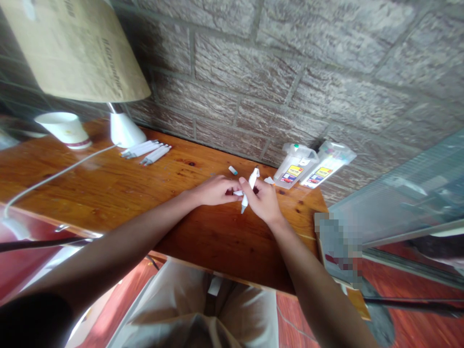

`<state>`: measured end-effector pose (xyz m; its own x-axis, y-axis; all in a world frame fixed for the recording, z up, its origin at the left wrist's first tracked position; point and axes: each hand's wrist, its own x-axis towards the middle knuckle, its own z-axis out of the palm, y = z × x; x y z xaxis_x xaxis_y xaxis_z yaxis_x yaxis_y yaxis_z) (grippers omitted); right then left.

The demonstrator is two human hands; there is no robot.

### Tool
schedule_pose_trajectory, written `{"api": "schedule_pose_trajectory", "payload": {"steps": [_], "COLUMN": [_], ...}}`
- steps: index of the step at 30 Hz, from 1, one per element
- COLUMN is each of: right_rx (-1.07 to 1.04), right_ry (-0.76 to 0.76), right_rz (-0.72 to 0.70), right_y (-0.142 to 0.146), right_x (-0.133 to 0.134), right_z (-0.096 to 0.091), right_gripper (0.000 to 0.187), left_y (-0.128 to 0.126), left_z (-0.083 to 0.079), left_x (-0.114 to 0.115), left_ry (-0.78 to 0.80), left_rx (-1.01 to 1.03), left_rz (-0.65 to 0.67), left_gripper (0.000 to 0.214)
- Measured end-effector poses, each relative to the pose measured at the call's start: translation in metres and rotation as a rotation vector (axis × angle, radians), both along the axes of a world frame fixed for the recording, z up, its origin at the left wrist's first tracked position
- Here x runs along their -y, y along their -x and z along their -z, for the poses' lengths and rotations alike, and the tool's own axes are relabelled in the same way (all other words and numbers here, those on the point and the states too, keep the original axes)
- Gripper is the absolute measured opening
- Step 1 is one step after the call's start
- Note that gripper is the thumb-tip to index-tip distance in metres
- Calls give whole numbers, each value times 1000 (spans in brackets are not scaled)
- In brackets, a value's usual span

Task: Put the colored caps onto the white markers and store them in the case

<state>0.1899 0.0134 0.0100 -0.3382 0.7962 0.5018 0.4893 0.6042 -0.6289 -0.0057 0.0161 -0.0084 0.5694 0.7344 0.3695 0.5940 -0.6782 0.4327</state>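
My right hand (267, 202) is closed around a white marker (249, 192), which is tilted with its grey end pointing down toward me. Right beside it, my left hand (216, 191) has its fingers curled together, and a small white piece shows at their tips; I cannot make out what it is. Just beyond the hands a loose marker cap (232, 170), white with a blue end, lies on the wooden table (195, 232). Another small white item with an orange tip (269, 181) is partly hidden behind my right hand.
Two clear plastic marker cases (294, 166) stand by the brick wall at the right. Several white markers (147, 151) lie near the lamp (125, 128). Left of it is a paper cup (70, 129). A white cord (58, 175) crosses the table's left side.
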Motion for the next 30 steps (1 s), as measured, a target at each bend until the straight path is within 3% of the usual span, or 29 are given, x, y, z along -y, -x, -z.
{"api": "schedule_pose_trajectory", "payload": {"steps": [30], "right_rx": [102], "right_ry": [-28], "right_rz": [-38], "right_y": [1], "right_x": [1], "right_z": [4], "right_gripper": [52], "left_y": [0], "left_z": [0], "left_x": [-1], "left_ry": [17], "left_rx": [-49], "left_rz": [-31], "left_gripper": [25]}}
